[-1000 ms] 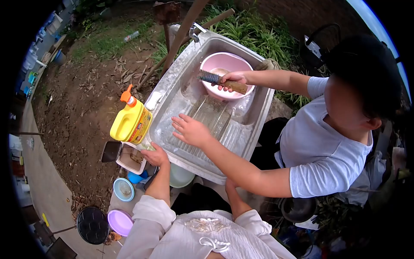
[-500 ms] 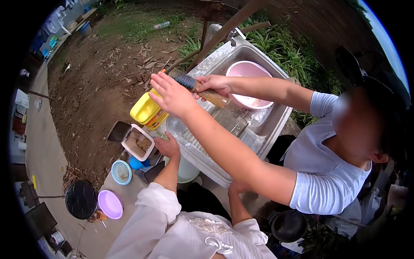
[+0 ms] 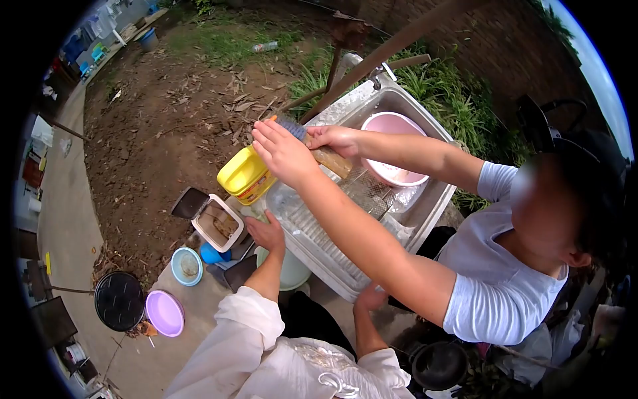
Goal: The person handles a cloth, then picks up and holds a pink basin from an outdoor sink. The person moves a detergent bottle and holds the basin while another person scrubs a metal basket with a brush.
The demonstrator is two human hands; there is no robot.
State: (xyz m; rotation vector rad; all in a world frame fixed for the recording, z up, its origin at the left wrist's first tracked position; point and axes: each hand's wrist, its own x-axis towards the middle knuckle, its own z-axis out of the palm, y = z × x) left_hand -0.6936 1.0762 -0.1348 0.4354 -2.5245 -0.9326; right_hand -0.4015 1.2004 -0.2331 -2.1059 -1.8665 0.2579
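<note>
My left hand [image 3: 267, 234] is beside the near left corner of the stone sink [image 3: 319, 279], thumb apart from the other fingers, with nothing visible in it. My right hand [image 3: 371, 297] is at the sink's front edge, partly covered by a co-worker's forearm; its fingers are hidden. Over the sink, the co-worker's one hand [image 3: 335, 141] grips a wooden-backed scrub brush [image 3: 332, 161] with bluish bristles. Their other hand [image 3: 286, 151] is stretched flat near the bristles. A pink basin [image 3: 392, 124] sits in the sink bowl.
A yellow tub [image 3: 242, 174] stands left of the sink, next to a lidded bin [image 3: 218, 223]. On the ground are a blue basin [image 3: 187, 266], a purple basin [image 3: 165, 313] and a black round lid [image 3: 119, 301]. A metal pole [image 3: 392, 46] slants across the sink's far end.
The view has shifted, so the sink and basins appear displaced. My left hand has turned slightly, its thumb now pointing up. The co-worker's flat hand stays close to the brush.
</note>
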